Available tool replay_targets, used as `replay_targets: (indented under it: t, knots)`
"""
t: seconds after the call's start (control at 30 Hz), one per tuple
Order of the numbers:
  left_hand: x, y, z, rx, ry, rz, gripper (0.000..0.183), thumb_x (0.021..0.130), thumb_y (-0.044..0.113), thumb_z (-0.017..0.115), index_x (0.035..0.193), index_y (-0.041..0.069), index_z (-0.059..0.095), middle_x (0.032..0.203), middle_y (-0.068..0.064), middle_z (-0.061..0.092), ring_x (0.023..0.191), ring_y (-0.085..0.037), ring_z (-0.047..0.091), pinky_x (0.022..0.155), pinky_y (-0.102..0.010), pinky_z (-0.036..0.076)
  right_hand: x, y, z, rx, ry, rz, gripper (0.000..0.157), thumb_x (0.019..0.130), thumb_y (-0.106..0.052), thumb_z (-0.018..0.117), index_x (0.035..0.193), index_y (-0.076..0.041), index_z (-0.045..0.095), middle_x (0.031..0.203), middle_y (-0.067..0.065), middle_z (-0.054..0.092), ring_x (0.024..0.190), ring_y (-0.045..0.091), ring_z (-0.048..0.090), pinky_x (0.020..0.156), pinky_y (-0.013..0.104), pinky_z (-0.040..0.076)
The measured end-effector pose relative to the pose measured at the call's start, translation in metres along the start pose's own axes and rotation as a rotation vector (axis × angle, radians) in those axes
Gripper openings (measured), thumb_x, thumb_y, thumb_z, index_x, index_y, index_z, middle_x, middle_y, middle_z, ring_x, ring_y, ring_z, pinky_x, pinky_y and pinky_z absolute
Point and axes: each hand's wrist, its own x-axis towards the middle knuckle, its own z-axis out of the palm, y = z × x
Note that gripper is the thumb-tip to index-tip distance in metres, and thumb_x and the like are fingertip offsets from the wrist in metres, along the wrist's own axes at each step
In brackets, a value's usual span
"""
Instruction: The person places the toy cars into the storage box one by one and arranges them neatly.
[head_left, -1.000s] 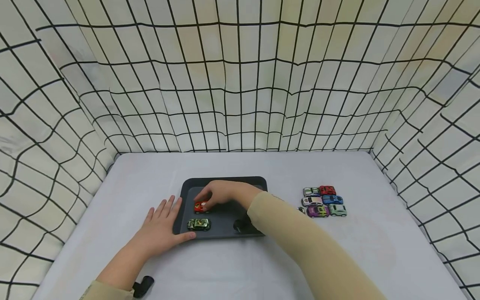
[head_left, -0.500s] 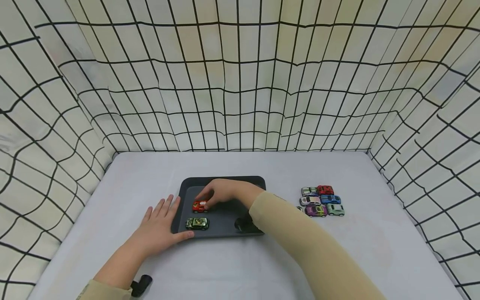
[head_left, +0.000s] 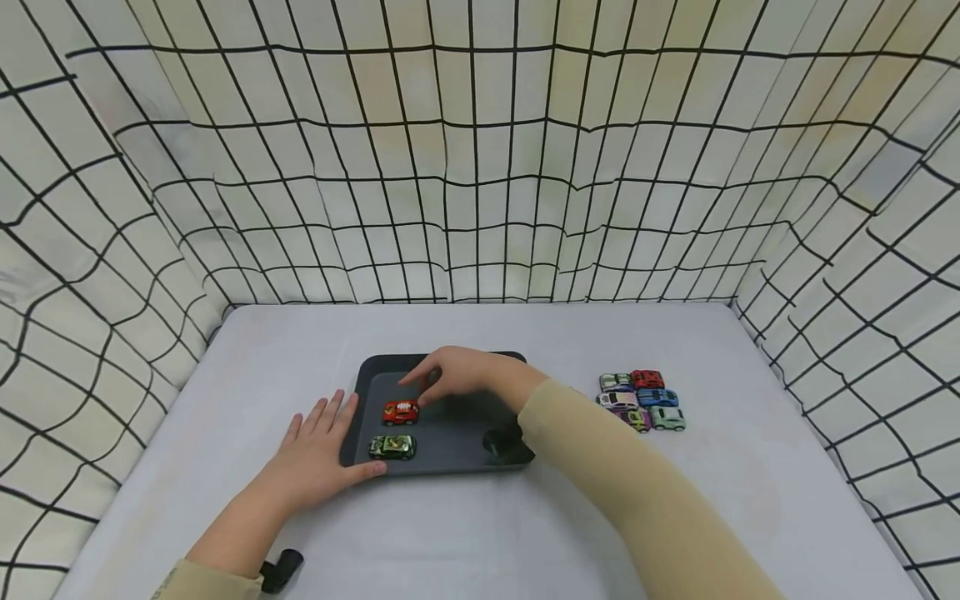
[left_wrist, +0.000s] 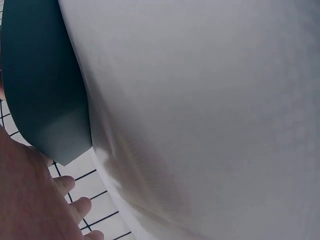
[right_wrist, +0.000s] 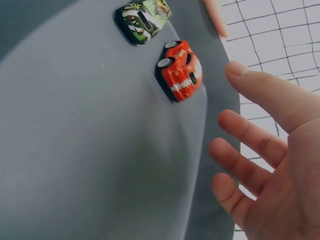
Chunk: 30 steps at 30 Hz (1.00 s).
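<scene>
A red toy car (head_left: 401, 412) with white marks stands in the dark grey tray (head_left: 450, 467), behind a green camouflage-patterned toy car (head_left: 392, 447). My right hand (head_left: 459, 372) hovers over the tray just behind and right of the red car, holding nothing. In the right wrist view its fingers are apart from the red car (right_wrist: 181, 72), and the green car (right_wrist: 142, 20) lies beyond. My left hand (head_left: 318, 450) lies with spread fingers at the tray's left edge, thumb by the front left corner. The left wrist view shows part of that hand (left_wrist: 30, 195) beside the tray wall (left_wrist: 45, 80).
Several toy cars (head_left: 637, 400) stand bunched on the white table (head_left: 720, 500) right of the tray, one partly hidden by the right sleeve (head_left: 622, 467). A black grid net (head_left: 480, 167) walls the table at the back and sides.
My right hand has let go of the red car and moved up and slightly right. The red car stays in the tray. My left hand keeps its place at the tray edge.
</scene>
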Motion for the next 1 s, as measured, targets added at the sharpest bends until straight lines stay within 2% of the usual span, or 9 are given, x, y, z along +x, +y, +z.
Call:
replay_targets:
  t: [0.17,0.37,0.63,0.83,1.0]
  knots:
    - [0.0,-0.001,-0.001,-0.004,-0.001,-0.007,0.125,0.075,0.084,0.057,0.158,0.001,0.015,0.162,-0.026,0.012,0.146,-0.05,0.01,0.114,-0.069,0.004,-0.017,0.004,-0.01,-0.021,0.012,-0.026,0.048,0.09,-0.028,0.075,0.136,-0.023,0.063,0.115,0.003,0.066,0.091,0.008,0.06,0.077,0.024,0.051]
    - [0.0,0.0,0.0,-0.013,0.014,-0.006,0.123,0.075,0.08,0.061,0.158,0.001,0.016,0.162,-0.026,0.013,0.146,-0.049,0.011,0.114,-0.068,0.005,-0.051,0.017,-0.026,-0.056,0.034,-0.001,0.049,0.09,-0.029,0.076,0.137,-0.024,0.063,0.115,0.004,0.064,0.086,0.013,0.057,0.074,0.027,0.051]
    - [-0.004,-0.001,0.002,-0.011,0.019,-0.001,0.123,0.075,0.08,0.061,0.157,0.0,0.017,0.161,-0.027,0.014,0.146,-0.05,0.013,0.114,-0.069,0.006,-0.099,0.035,-0.038,-0.053,0.05,0.019,0.049,0.089,-0.028,0.076,0.136,-0.023,0.063,0.118,0.007,0.064,0.087,0.015,0.057,0.074,0.031,0.05]
    - [-0.004,0.001,0.0,-0.02,0.012,-0.009,0.122,0.075,0.079,0.062,0.158,0.001,0.015,0.162,-0.025,0.013,0.147,-0.048,0.011,0.115,-0.067,0.004,-0.131,0.05,-0.042,-0.031,0.09,0.051,0.046,0.089,-0.028,0.077,0.133,-0.031,0.065,0.116,0.006,0.065,0.094,0.013,0.059,0.076,0.033,0.051]
    - [-0.002,0.0,0.0,-0.009,0.005,-0.004,0.124,0.075,0.082,0.059,0.158,0.001,0.014,0.162,-0.026,0.012,0.147,-0.048,0.011,0.115,-0.068,0.004,-0.156,0.066,-0.041,-0.018,0.114,0.094,0.045,0.089,-0.03,0.076,0.133,-0.028,0.066,0.117,0.005,0.064,0.097,0.015,0.056,0.078,0.036,0.051]
